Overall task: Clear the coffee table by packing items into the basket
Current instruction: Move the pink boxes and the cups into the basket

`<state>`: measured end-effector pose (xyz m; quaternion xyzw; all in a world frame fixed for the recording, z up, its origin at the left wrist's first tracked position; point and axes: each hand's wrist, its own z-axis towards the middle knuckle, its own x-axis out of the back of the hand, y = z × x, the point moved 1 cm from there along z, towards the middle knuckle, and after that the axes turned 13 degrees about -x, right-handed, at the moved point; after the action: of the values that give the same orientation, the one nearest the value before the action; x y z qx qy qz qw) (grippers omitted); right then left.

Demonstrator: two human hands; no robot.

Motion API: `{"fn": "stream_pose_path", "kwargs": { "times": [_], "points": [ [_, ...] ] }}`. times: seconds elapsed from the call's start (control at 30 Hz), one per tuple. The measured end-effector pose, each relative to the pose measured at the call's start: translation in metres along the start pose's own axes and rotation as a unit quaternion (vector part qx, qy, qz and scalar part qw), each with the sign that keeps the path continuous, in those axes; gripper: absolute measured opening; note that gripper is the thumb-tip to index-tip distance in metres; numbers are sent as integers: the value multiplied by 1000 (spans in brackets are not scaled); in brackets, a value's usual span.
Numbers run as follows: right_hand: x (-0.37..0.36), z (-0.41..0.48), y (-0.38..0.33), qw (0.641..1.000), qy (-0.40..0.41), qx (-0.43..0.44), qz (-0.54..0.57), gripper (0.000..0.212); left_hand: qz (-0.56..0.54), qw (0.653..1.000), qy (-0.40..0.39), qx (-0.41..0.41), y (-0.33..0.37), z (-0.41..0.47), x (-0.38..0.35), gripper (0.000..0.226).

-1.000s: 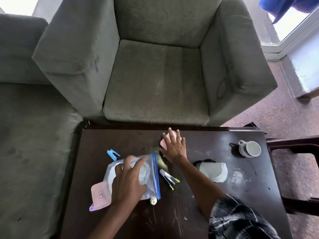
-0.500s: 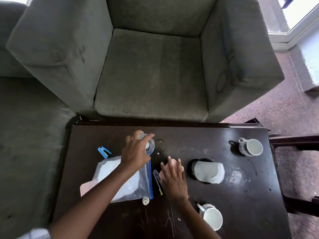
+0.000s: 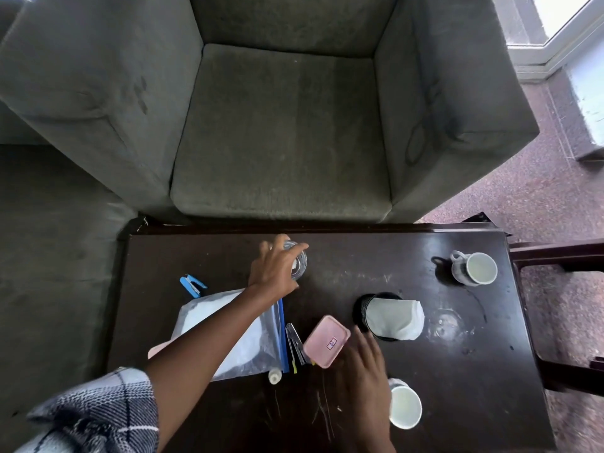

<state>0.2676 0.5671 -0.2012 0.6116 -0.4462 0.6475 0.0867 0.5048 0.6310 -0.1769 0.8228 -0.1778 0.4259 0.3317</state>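
Observation:
On the dark coffee table (image 3: 376, 256), my left hand (image 3: 273, 273) grips a clear glass (image 3: 299, 264) standing near the table's far edge. My right hand (image 3: 362, 367) hovers with fingers spread just right of a flat pink case (image 3: 327, 341), holding nothing. A clear zip bag with a blue seal (image 3: 245, 341) lies under my left forearm. Beside it are a small metal clipper (image 3: 295, 344) and a little white bottle (image 3: 274, 376). A blue stapler (image 3: 192, 286) lies at the left. No basket is in view.
A black cup with white cloth in it (image 3: 392, 318) lies right of the pink case. One white mug (image 3: 474, 269) stands at the far right, another (image 3: 405, 407) by my right wrist. A grey armchair (image 3: 281, 135) sits behind the table, and a dark wooden frame (image 3: 555, 256) at its right.
My left hand has carried the glass from over the zip bag toward the table's far edge. My right hand has pulled the pink case nearer and has come off it.

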Motion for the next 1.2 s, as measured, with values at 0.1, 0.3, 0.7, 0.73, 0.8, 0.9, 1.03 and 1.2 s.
{"fn": "stream_pose_path", "kwargs": {
  "times": [0.1, 0.3, 0.7, 0.73, 0.8, 0.9, 1.03, 1.2],
  "points": [
    [28, 2, 9, 937, 30, -294, 184, 20, 11, 1000, -15, -5, -2, 2, -4, 78],
    [38, 35, 38, 710, 17, -521, 473, 27, 31, 999, -6, -26, -7, 4, -7, 87],
    [32, 85, 27, 767, -150, -419, 462, 34, -235, 966, 89, 59, -48, -13, -27, 112],
    [32, 90, 22, 780, -159, -404, 450, 31, -245, 963, 91, 60, -49, -13, -28, 110],
    [29, 100, 11, 797, -171, -381, 436, 30, -265, 957, 103, 56, -49, -13, -32, 105],
    [18, 111, -1, 801, -190, -363, 437, 35, -289, 948, 124, 51, -49, -14, -37, 98],
    [4, 123, -20, 793, -189, -368, 447, 39, -257, 960, 104, 42, -52, -11, -38, 98],
    [-13, 128, -34, 784, -194, -371, 458, 38, -225, 970, 82, 39, -58, -8, -37, 100]
  ]
}}
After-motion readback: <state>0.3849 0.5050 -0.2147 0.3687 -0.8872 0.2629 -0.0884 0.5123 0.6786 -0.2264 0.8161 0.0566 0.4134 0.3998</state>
